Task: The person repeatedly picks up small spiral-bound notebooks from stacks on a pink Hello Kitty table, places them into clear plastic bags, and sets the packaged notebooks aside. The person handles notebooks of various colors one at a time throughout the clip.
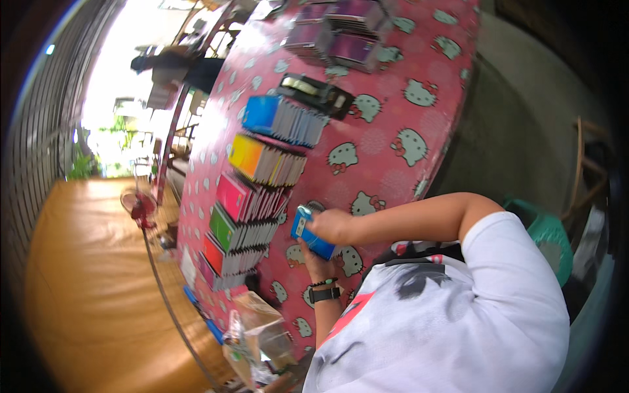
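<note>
A blue rectangular glossy packet with a pale label point(321, 246) is held above the pink surface printed with white cat faces point(393, 85), close to the edge where the wearer sits. Both hands are together at it: the left hand point(317, 261), with a black watch and a dark beaded bracelet on its wrist, is clamped on the packet's lower side, thumb along the edge. The right hand point(331, 226), reaching in from the white short sleeve point(501, 242), lies over its upper right side with the fingers bent; whether they pinch it I cannot tell, as blur and the hand itself hide the tips.

Just left of the packet, a row of stacks runs along the surface: blue point(282, 120), yellow point(265, 160), pink point(252, 197), green point(241, 227), red point(230, 254) and purple point(223, 275). Beyond the blue stack stands a black tape dispenser with a pale roll point(316, 93), and farther off sit more purple stacks point(337, 36). A clear plastic container point(265, 331) is near the lower end of the row.
</note>
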`<state>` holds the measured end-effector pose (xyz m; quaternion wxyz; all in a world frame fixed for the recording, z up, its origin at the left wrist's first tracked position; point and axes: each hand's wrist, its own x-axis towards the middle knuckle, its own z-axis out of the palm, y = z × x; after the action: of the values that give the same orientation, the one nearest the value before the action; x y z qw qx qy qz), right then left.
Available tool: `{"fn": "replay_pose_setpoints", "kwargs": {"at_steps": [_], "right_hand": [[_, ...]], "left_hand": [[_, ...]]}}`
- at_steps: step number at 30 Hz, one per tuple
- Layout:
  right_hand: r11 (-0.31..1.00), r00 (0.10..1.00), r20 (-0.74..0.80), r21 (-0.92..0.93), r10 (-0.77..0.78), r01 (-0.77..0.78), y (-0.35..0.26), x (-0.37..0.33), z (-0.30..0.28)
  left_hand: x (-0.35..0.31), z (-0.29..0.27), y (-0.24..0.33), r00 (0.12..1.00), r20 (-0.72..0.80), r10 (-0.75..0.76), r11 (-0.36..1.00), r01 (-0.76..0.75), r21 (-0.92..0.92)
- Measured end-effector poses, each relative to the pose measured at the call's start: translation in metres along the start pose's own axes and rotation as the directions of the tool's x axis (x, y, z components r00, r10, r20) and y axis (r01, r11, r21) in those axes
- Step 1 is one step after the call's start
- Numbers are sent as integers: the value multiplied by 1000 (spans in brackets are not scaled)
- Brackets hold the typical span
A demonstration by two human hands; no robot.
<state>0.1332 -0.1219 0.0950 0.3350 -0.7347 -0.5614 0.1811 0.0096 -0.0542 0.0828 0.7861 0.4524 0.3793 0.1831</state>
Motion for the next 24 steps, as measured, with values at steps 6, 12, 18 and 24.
{"fn": "replay_pose_setpoints", "kwargs": {"at_steps": [6,12,18,24], "right_hand": [[982,982,-1,-31,-188,188,-17,-11,39],[830,771,324,328,-548,452,27,-41,-65],[831,997,-54,551,-48,70,129,-119,-140],[794,865,418,607,-278,-38,148,-202,-150]], "left_hand": [[16,-42,10,981,115,-160,969,134,206],[12,-36,3,991,-114,-67,953,98,288],[16,-17,3,988,-153,18,921,43,388],[17,-28,-2,985,-173,-9,945,65,320]]}}
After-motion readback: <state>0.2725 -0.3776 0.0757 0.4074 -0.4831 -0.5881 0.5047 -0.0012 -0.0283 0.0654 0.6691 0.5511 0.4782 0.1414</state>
